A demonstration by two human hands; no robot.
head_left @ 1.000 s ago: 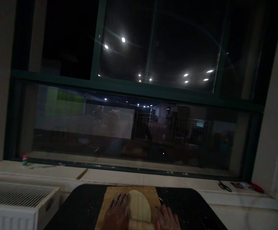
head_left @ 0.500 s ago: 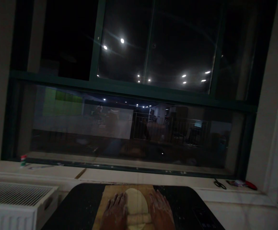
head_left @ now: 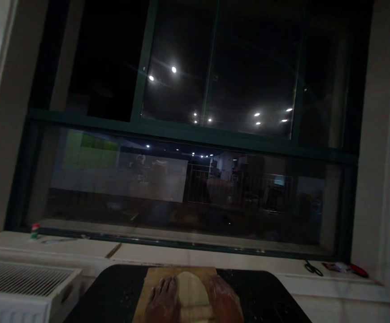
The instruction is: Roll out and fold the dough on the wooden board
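From here, the floury left hand (head_left: 163, 298) and right hand (head_left: 224, 298) flank the flat dough (head_left: 191, 289) on its wooden board (head_left: 150, 277), likely so 2 palms can bear on the pale roller (head_left: 197, 312) across its near end. The left fingers lie slightly spread; the right ones point far (blur keeps me from telling whether they touch).

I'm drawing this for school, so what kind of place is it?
Probably a room indoors, maybe at night: there's a big dark window, a white radiator near the windowsill, and a black table holding pale dough on a board.
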